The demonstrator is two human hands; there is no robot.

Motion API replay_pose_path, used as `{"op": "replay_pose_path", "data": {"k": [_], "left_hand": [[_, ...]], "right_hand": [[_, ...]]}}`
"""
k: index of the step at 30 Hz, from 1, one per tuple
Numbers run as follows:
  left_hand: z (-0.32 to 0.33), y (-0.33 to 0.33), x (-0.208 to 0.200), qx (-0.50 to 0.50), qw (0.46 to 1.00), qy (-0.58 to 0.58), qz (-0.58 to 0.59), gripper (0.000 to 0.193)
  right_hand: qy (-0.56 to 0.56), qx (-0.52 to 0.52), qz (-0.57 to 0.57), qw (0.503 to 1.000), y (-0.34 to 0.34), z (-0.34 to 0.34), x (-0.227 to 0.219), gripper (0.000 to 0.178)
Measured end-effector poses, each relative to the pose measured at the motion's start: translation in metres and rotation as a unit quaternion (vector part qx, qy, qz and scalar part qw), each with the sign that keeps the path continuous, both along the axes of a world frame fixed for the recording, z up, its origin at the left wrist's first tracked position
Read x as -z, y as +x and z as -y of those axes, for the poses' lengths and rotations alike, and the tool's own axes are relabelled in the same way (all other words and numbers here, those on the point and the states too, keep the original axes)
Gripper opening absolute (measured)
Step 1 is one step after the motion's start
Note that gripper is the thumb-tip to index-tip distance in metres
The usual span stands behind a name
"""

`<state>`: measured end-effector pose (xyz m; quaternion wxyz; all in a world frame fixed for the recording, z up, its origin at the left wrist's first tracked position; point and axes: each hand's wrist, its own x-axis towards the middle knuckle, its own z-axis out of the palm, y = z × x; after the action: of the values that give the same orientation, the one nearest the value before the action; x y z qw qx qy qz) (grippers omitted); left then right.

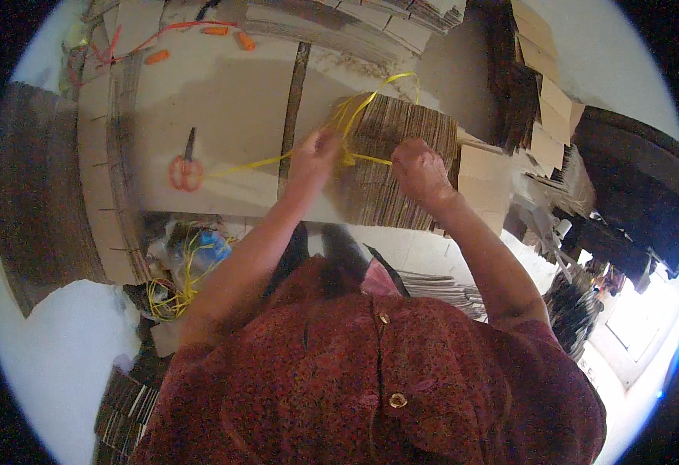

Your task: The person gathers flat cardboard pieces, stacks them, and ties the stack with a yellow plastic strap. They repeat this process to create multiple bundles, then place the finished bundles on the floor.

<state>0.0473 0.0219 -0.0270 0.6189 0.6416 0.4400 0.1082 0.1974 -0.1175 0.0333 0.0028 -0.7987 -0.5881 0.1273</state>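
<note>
A bundle of flat cardboard pieces [378, 190] lies on the table in front of me, its edges facing up. Yellow plastic strapping [364, 105] loops above its far left corner and runs across its top, with a knot or crossing near the left side. My right hand [423, 172] is closed on one length of the strap over the bundle. At the bundle's left edge, my left hand [315, 155], slightly blurred, is closed on another length, which trails left across the table. Scissors with orange handles [186, 172] lie near that trailing end.
Orange plugs or caps [157, 56] and a red cord [153, 35] lie at the far left. Stacked cardboard [107, 178] stands along the left, with more stacks [552, 116] at the right. Tangled yellow strapping [170, 298] hangs below the table's near left edge.
</note>
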Motion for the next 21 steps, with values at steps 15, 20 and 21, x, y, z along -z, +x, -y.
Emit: {"op": "replay_pose_path", "data": {"k": [15, 20, 21], "left_hand": [[-0.018, -0.003, 0.010, -0.154, 0.877, -0.416, 0.183, 0.009], [-0.022, -0.003, 0.015, -0.146, 0.858, -0.437, 0.224, 0.007], [-0.021, -0.005, 0.025, -0.123, 0.874, -0.407, 0.235, 0.007]], "right_hand": [[-0.022, 0.059, -0.134, 0.989, -0.041, -0.040, 0.004, 0.019], [-0.037, 0.005, -0.040, 0.998, -0.048, -0.040, 0.023, 0.018], [-0.046, -0.008, -0.020, 0.999, -0.050, -0.042, 0.024, 0.018]]}}
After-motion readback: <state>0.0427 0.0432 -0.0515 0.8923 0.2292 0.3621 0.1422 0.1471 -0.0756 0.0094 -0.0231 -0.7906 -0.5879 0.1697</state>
